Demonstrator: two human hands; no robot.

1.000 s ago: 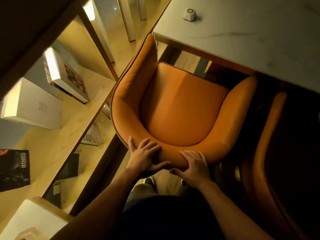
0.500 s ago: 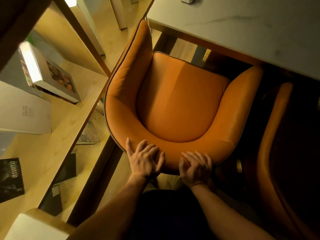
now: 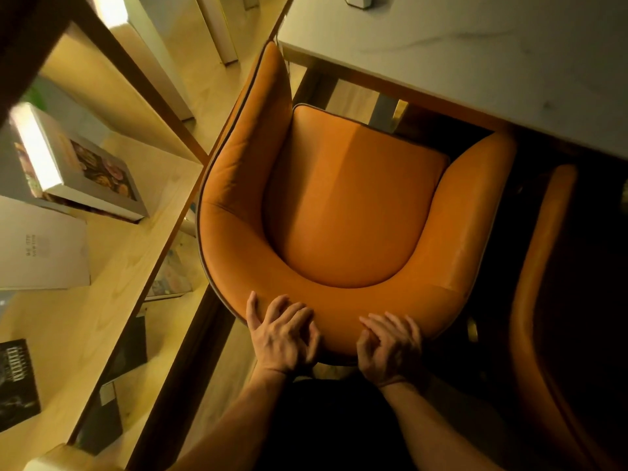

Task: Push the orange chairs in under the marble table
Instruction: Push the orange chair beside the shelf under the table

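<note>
An orange leather tub chair (image 3: pixel 353 205) stands right below me, its seat facing the marble table (image 3: pixel 475 56) at the top right. The table edge overlaps the chair's front arm tips. My left hand (image 3: pixel 283 334) and my right hand (image 3: pixel 390 348) both lie on the top of the curved backrest, fingers spread and pressed flat against it. A second orange chair (image 3: pixel 543 300) stands in shadow at the right, partly under the table.
A wooden bookshelf (image 3: pixel 112 266) with several books runs close along the chair's left side. A small white object (image 3: pixel 360 0) sits on the table's far edge. A narrow strip of floor shows between shelf and chair.
The chair has slid forward toward the table, its front now nearer the table edge. Both hands have shifted from gripping the backrest's rear rim to lying flat on its top.
</note>
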